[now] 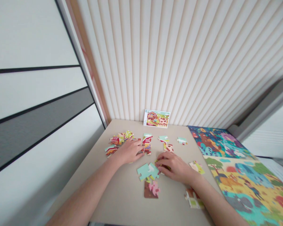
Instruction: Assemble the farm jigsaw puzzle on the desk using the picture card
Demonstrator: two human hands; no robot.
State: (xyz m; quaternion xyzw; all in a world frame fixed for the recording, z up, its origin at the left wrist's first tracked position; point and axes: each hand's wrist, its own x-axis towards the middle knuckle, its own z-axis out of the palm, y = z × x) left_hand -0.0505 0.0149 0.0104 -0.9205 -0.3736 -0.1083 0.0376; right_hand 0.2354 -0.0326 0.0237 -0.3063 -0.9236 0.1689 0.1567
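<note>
My left hand (131, 150) lies over puzzle pieces at the left, its fingers stretched out and touching or just above a red piece beside the joined barn pieces (147, 143). My right hand (173, 164) is closed, its fingers curled down around a yellow-green puzzle piece (156, 162) that they mostly cover. Just left of it are light-blue puzzle pieces (145, 171), and below those a brown piece with a pink pig (151, 189). Beyond my right hand sits a cow piece (169, 147).
A picture card of a barn and cow (157, 118) leans against the ribbed panel (165, 62). Loose pieces (118, 138) are heaped at the left; others, such as a fence piece (194, 199), lie at the right. Two finished puzzles (223, 141) cover the table's right side.
</note>
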